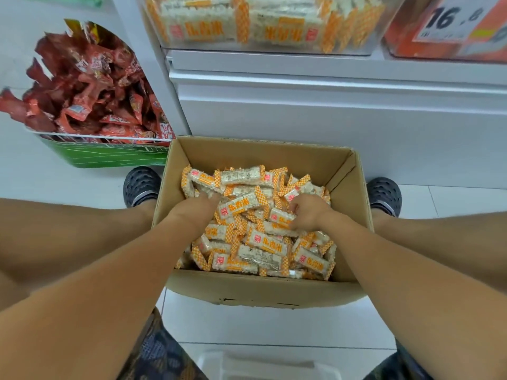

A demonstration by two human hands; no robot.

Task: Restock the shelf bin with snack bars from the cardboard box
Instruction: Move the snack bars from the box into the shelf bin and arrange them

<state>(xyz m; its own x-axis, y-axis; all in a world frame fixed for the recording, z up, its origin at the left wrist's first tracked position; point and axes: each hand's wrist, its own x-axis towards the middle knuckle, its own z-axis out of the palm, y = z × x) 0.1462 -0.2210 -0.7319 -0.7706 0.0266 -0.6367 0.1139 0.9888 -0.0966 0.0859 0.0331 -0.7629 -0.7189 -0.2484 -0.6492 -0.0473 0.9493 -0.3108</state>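
Observation:
An open cardboard box (274, 153) stands on the floor between my feet, holding a heap of white-and-orange snack bars (258, 242). My left hand (196, 207) digs into the heap at its left side, fingers buried among the bars. My right hand (308, 212) reaches into the right side, its fingers curled round a few bars. Above, on the white shelf, a clear shelf bin (263, 23) holds the same bars stacked on edge.
A green display bin (104, 157) full of red snack packets stands at the left. An orange bin with a price tag (452, 20) sits at the upper right. White shelf front (329, 105) rises behind the box. My dark shoes (141, 185) flank the box.

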